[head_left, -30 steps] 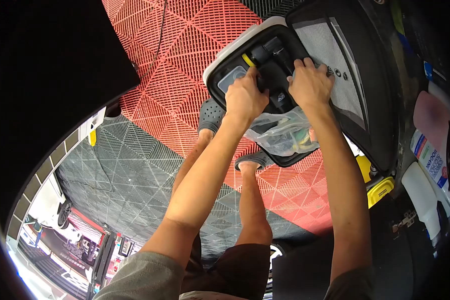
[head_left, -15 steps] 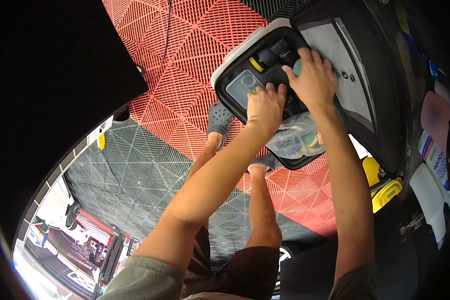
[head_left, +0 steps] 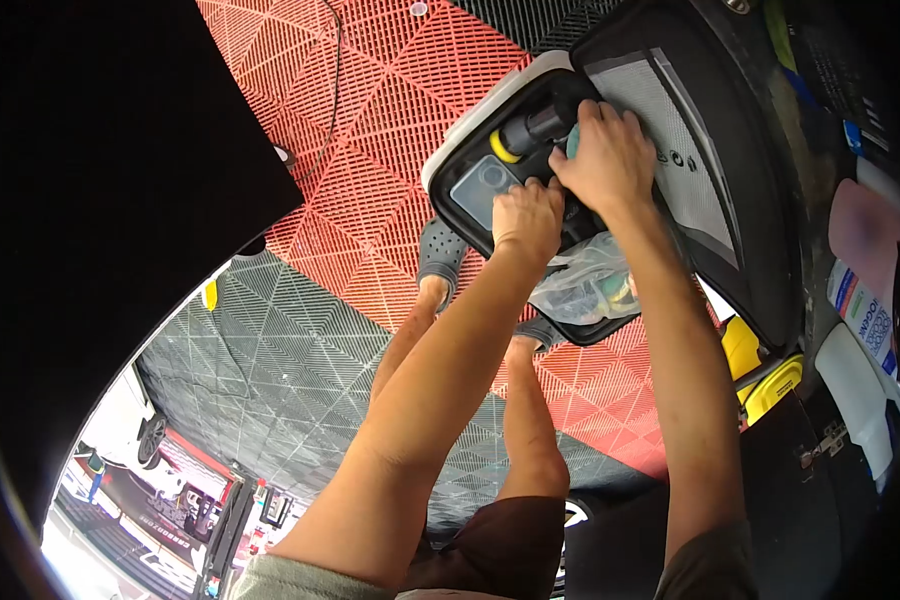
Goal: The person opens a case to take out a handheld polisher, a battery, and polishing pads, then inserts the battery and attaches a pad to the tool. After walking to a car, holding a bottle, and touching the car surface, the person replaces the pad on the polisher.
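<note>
An open black case (head_left: pixel 454 130) with a light outer rim holds a black tool with a yellow ring (head_left: pixel 506 147), a clear-lidded box (head_left: pixel 482 190) and a clear plastic bag (head_left: pixel 587 285). My left hand (head_left: pixel 530 222) lies over the middle of the case beside the box, its fingers curled; what they hold, if anything, is hidden. Above and right of it, my right hand (head_left: pixel 610 160) reaches over the case near the lid, its fingers bent around a greenish round item (head_left: pixel 572 141) that is mostly covered.
The case's lid with a mesh pocket (head_left: pixel 670 150) stands open at the right. Beyond it are a yellow item (head_left: pixel 773 390) and white bottles (head_left: pixel 850 385). A dark panel (head_left: pixel 120 150) fills the left. Below the case are red and grey floor tiles (head_left: pixel 370 200) and my feet in clogs (head_left: pixel 441 255).
My left hand has shifted right from the box's edge toward the case's middle, uncovering the clear-lidded box. My right hand has moved slightly up and left.
</note>
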Action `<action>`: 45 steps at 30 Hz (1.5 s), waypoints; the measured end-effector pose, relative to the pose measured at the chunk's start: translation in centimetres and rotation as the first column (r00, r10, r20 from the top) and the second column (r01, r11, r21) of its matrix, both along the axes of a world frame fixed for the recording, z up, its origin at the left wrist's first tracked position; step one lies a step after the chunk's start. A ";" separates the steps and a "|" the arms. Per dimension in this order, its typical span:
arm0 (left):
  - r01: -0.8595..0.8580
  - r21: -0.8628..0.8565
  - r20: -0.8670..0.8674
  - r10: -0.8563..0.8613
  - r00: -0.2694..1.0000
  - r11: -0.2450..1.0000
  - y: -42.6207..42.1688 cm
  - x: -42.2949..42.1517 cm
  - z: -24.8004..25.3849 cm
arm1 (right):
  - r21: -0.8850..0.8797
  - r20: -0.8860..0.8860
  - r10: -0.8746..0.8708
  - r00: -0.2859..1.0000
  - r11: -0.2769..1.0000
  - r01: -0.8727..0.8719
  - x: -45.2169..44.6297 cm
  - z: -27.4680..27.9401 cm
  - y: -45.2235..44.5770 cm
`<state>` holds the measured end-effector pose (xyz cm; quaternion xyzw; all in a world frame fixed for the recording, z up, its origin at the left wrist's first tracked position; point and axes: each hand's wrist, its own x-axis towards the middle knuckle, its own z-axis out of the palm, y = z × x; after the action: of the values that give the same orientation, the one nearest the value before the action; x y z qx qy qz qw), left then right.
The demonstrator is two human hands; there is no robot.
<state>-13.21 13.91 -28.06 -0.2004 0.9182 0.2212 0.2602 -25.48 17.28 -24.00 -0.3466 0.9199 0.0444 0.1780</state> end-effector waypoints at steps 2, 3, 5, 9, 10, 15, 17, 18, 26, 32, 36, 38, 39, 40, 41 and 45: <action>0.023 -0.015 0.009 -0.023 1.000 1.000 0.2 0.2 -0.4 | -0.194 -0.106 0.014 0.994 0.980 -0.034 1.3 1.6 1.3; 0.046 -0.036 0.026 -0.045 0.999 0.998 0.2 0.3 -0.4 | -0.281 -0.158 -0.012 0.987 0.959 -0.034 1.6 2.5 2.0; 0.031 -0.016 0.007 -0.031 0.999 0.999 0.3 0.6 -0.5 | -0.325 -0.038 -0.098 0.994 0.942 0.081 1.7 5.0 3.6; 0.005 0.033 0.036 -0.006 0.999 0.999 -0.3 0.0 0.3 | -0.554 0.289 -0.226 0.930 0.753 0.355 1.4 10.3 7.6; 0.008 0.034 0.034 -0.009 0.999 0.999 -0.3 0.0 0.5 | -0.553 0.287 -0.229 0.930 0.753 0.356 1.4 11.2 9.1; 0.012 0.134 0.084 -0.023 0.996 0.991 -1.5 -0.9 1.3 | -0.656 0.342 -0.184 0.922 0.656 0.374 3.1 15.9 16.9; -0.052 0.260 0.154 0.012 0.988 0.964 -3.0 -1.5 1.9 | -0.681 0.351 -0.333 0.875 0.551 0.483 5.1 18.7 20.0; -0.114 0.380 0.150 0.060 0.987 0.918 -4.0 -1.1 0.8 | -0.681 0.338 -0.380 0.861 0.533 0.502 5.9 20.5 21.6; -0.226 0.435 -0.324 0.385 0.864 0.872 -6.4 1.4 11.3 | -0.668 0.415 -0.534 0.736 0.371 0.645 11.3 27.8 31.9; -0.003 0.770 0.019 -0.018 1.000 0.638 1.4 0.9 10.0 | -0.547 0.496 -0.528 0.690 0.427 0.720 15.7 23.1 33.7; -0.117 0.545 0.050 0.107 0.993 0.830 4.2 1.0 3.4 | -0.552 0.573 -0.520 0.633 0.326 0.767 17.0 21.1 32.9; -0.113 0.493 -0.006 0.133 0.991 0.862 4.7 1.0 2.3 | -0.576 0.562 -0.494 0.663 0.342 0.743 17.7 20.6 33.6; -0.059 0.432 -0.051 0.090 0.995 0.900 4.9 1.1 2.1 | -0.539 0.564 -0.501 0.656 0.378 0.752 17.9 20.5 33.8; -0.054 0.424 -0.052 0.084 0.995 0.904 4.7 1.3 2.2 | -0.510 0.565 -0.505 0.653 0.408 0.757 18.0 20.2 33.8; -0.006 0.399 -0.090 0.045 0.995 0.917 4.5 1.5 2.6 | -0.515 0.570 -0.503 0.649 0.397 0.760 18.1 19.8 33.7; -0.007 0.425 -0.116 0.062 0.991 0.905 3.3 2.0 5.0 | -0.541 0.556 -0.538 0.633 0.344 0.767 18.5 19.1 33.6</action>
<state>-11.24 17.24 -23.06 -0.1410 0.8594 0.4319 0.2347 -7.02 50.86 -4.90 0.0134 0.8759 -0.4581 0.1508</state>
